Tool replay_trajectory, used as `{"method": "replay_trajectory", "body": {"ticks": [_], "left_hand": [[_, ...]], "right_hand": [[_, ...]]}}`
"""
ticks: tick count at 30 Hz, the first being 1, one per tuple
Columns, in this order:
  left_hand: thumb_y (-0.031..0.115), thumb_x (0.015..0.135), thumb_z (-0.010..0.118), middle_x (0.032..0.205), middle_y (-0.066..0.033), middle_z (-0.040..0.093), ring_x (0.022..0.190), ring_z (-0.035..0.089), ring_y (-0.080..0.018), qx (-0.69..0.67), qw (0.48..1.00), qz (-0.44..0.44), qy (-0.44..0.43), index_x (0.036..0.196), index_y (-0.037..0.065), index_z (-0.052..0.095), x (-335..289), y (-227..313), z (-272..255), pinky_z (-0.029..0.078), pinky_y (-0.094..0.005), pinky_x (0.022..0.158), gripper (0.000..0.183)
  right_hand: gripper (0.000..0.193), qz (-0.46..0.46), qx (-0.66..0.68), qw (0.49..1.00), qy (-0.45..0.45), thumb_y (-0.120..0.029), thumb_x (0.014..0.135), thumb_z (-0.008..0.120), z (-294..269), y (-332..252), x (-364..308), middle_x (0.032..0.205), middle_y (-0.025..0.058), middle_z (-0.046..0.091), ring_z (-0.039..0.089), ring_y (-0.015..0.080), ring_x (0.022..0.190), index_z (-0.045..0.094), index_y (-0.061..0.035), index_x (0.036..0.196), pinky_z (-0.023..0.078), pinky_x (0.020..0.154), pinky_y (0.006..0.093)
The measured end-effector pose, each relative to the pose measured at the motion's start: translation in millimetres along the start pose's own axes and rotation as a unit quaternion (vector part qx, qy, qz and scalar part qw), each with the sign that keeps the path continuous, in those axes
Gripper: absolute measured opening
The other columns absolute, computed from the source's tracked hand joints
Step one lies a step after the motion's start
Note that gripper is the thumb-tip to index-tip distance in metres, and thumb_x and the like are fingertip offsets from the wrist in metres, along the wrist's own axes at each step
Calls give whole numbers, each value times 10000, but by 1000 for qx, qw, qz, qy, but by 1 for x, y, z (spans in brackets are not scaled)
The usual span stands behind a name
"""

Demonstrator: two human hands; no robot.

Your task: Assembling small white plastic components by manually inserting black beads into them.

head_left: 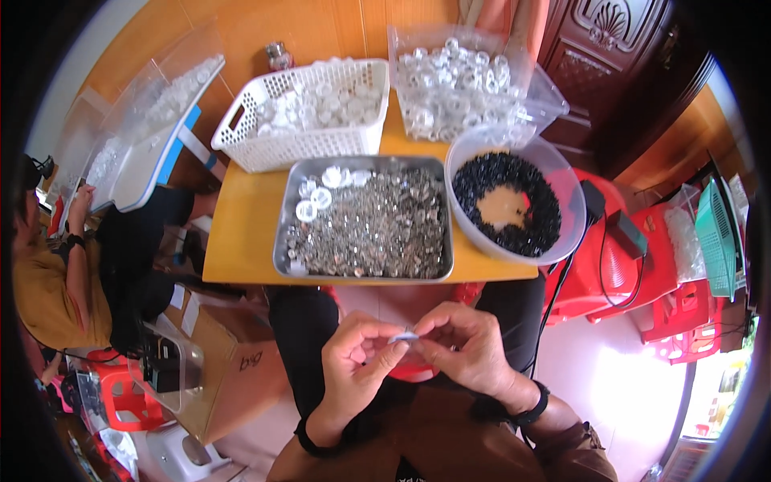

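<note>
Over my lap, just in front of the table, my left hand [356, 353] and my right hand [467, 347] meet. Both pinch a small whitish plastic piece [404, 336] between thumb and fingertips. Its exact shape is mostly covered by the fingers. Beyond them, on the yellow table [245, 233], stands a metal tray [361, 279] heaped with small shiny metal parts [369, 225]. Several white plastic rings [320, 198] lie in its far left corner. To the right sits a translucent round bowl [572, 213] of small black parts [534, 185], which ring a bare patch of its bottom.
Behind the tray stand a white basket [321, 149] of white pieces and a clear bin [550, 100] of clear rings. A glass jar [279, 56] is farther back. At left another person [76, 281] sits by a tilted tray [152, 161]. Red stools [610, 257] stand right; a cardboard box [245, 377] left.
</note>
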State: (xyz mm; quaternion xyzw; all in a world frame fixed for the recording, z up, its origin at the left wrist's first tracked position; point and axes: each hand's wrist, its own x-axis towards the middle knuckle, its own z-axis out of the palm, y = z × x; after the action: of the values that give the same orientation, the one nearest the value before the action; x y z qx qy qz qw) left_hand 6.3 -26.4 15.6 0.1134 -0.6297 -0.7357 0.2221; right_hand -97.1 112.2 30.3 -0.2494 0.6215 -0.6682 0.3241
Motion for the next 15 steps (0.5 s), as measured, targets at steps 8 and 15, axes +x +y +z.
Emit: {"method": "replay_trajectory", "body": {"ticks": [8, 15], "left_hand": [[-75, 822, 648, 883, -72, 544, 773, 660, -155, 48, 996, 71, 23, 870, -60, 606, 10, 1, -11, 548, -235, 680, 65], [13, 843, 658, 1027, -77, 573, 955, 576, -154, -22, 998, -32, 53, 1062, -8, 553, 27, 5, -21, 495, -294, 826, 244]], "right_hand": [[134, -18, -122, 992, -25, 36, 816, 659, 10, -16, 15, 845, 40, 624, 634, 74, 759, 613, 13, 940, 528, 634, 210], [144, -99, -320, 940, -64, 32, 775, 625, -19, -55, 64, 749, 42, 636, 638, 97, 653, 648, -10, 911, 513, 558, 238]]}}
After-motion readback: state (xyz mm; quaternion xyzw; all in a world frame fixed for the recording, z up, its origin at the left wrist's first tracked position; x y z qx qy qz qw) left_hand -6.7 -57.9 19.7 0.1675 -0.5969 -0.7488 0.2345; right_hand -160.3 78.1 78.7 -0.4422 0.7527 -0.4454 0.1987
